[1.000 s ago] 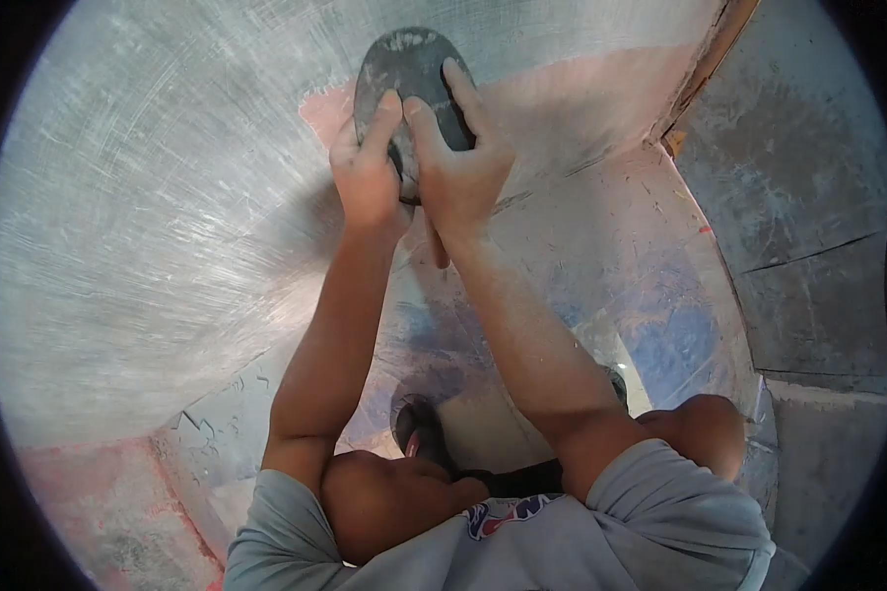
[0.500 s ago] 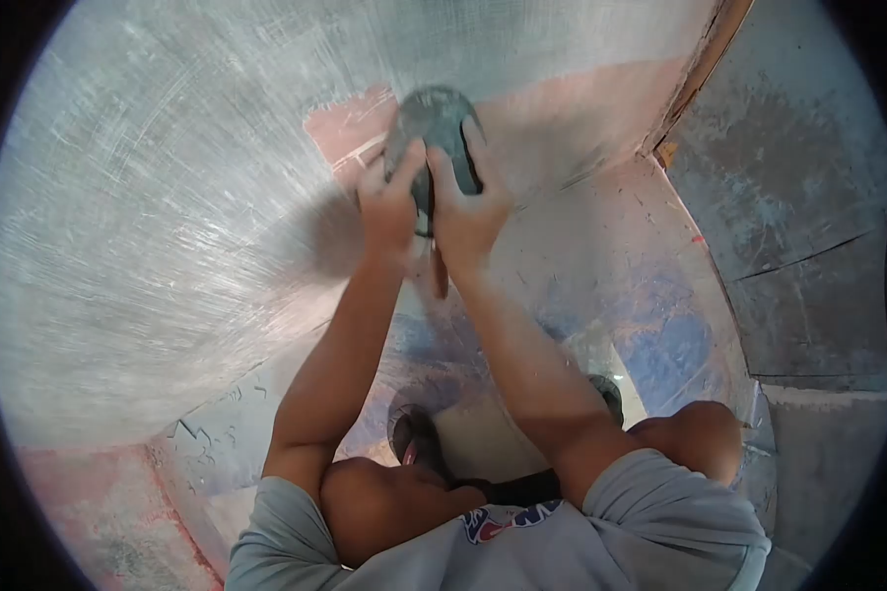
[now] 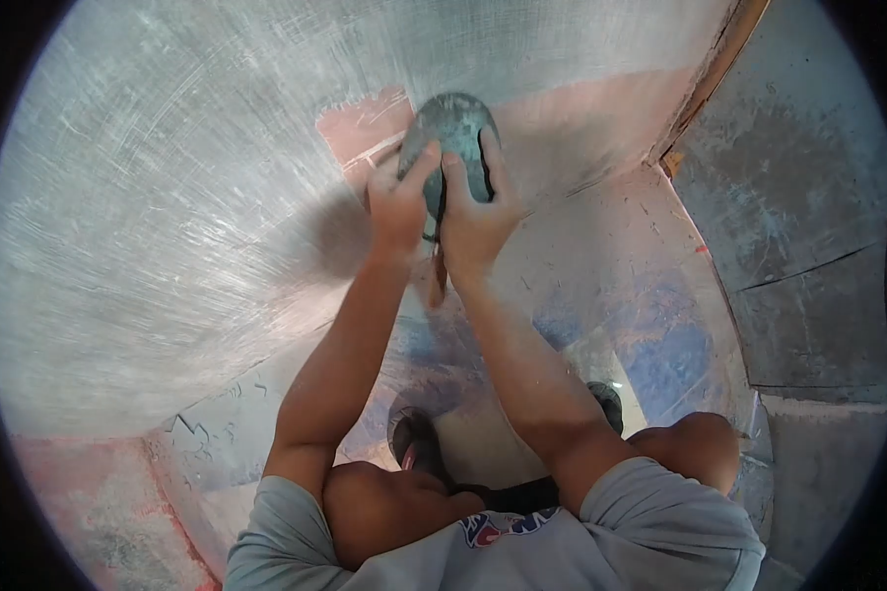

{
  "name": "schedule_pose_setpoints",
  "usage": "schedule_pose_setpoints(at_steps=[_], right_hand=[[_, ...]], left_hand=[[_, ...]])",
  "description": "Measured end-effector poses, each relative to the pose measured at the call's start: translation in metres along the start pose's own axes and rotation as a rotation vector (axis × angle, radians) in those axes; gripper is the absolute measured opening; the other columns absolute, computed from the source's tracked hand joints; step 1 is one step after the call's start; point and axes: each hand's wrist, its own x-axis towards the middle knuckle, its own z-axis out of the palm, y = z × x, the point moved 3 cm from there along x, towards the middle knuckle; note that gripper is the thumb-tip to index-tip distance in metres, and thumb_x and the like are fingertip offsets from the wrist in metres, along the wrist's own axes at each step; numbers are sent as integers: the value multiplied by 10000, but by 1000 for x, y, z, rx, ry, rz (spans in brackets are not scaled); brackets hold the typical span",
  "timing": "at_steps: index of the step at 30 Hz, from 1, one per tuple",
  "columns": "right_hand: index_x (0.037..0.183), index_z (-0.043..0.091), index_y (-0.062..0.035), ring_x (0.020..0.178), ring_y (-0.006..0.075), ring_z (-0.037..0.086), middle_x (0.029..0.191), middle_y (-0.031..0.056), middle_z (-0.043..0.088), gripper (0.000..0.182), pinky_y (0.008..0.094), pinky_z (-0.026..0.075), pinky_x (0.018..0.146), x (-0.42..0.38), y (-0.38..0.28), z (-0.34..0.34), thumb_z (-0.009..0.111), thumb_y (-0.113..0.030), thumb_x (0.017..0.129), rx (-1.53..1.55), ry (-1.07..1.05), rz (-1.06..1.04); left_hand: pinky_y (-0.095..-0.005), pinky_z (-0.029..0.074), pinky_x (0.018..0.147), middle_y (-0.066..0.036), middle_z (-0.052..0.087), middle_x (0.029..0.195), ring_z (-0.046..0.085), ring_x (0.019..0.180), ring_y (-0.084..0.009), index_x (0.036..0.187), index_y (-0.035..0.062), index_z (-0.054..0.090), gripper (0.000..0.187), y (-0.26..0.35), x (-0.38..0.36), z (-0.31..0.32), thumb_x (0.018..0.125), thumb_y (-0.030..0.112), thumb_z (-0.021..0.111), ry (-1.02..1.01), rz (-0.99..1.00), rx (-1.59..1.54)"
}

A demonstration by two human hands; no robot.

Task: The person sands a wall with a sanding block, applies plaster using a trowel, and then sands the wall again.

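Both my hands are wrapped around a dusty, dark grey-green sander (image 3: 455, 123) with a rounded top. It is held against the large curved, scratched wall (image 3: 197, 167), just right of a pink patch (image 3: 370, 123). My left hand (image 3: 398, 212) grips its left side, with the thumb lying along the top. On the other side my right hand (image 3: 480, 222) holds it with thumb and fingers spread over the body. A brownish cord or handle end (image 3: 437, 286) hangs below between my wrists. The sander's underside is hidden.
A wooden strip (image 3: 715, 79) edges the wall at upper right, beside worn grey panels (image 3: 788, 197). Below is a floor with blue-stained patches (image 3: 670, 350). My shoes (image 3: 411, 433) and bent knees are close beneath my arms. A reddish surface (image 3: 89, 502) lies at lower left.
The sander and both hands have shifted slightly right and down in view, with my grip unchanged. The wall and its pink patch also shift a little right as the view moves.
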Motion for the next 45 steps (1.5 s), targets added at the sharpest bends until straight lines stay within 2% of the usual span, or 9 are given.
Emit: schedule_pose_setpoints(at_steps=[6,10,13,17,22,25,26,35,45], right_hand=[[1258,670,51,949,237,694,1085,210,740,465,345,525,872,14,-3,6,764,-150,849,16,-27,-77],[1263,660,50,1044,279,674,1156,217,714,448,387,501,940,-5,19,-4,745,-139,866,-33,41,-36],[1273,655,38,1129,322,664,1234,217,691,441,389,492,989,6,-13,5,731,-127,871,10,-44,-19],[1418,484,90,1291,349,545,1393,268,559,659,414,425,1069,15,-25,7,747,-157,867,108,-107,-196],[1512,296,77,1333,329,466,1442,247,458,759,398,373,1112,-63,43,-36,701,-104,896,-63,-223,-22],[1547,236,51,1362,289,422,1480,218,409,740,386,330,1142,-92,47,-49,645,-75,944,108,-300,123],[1541,198,67,1259,262,491,1348,208,494,785,364,398,1073,-95,50,-49,658,-62,919,206,-311,185],[1571,71,69,1268,302,530,1415,256,457,956,377,443,1044,-72,42,-41,717,-72,881,122,-336,-74],[1554,22,62,1047,327,686,1205,282,609,1079,376,567,832,-62,34,-39,786,-48,800,25,-433,-100]], left_hand=[[-248,481,738,-6,680,955,598,837,-83,1103,-6,699,240,10,5,6,962,188,686,-22,41,-45],[-256,480,746,2,669,929,579,833,-84,1054,-6,720,231,-35,17,-14,956,201,697,-37,78,87],[-254,486,752,-7,686,953,601,845,-93,1118,-15,702,276,12,8,1,975,218,672,-28,25,109],[-272,489,833,-41,687,1059,608,944,-110,1192,-27,672,316,48,-10,18,988,213,650,6,205,-84],[-274,478,838,-48,684,1074,590,958,-110,1116,-74,686,324,-32,-32,-15,986,223,661,195,255,142],[-277,475,742,-17,678,927,556,833,-92,1041,-62,702,321,-45,-43,-27,972,250,692,174,30,53],[-277,475,742,-17,678,927,556,833,-92,1041,-62,702,321,-43,-42,-28,972,250,692,179,20,60],[-269,497,808,-21,680,1056,597,916,-104,1205,-22,683,371,-27,-24,-20,993,281,664,125,-82,-17],[-255,485,812,-16,672,1061,590,916,-95,1181,-15,686,341,-16,-20,-20,1006,275,644,65,-87,32]])
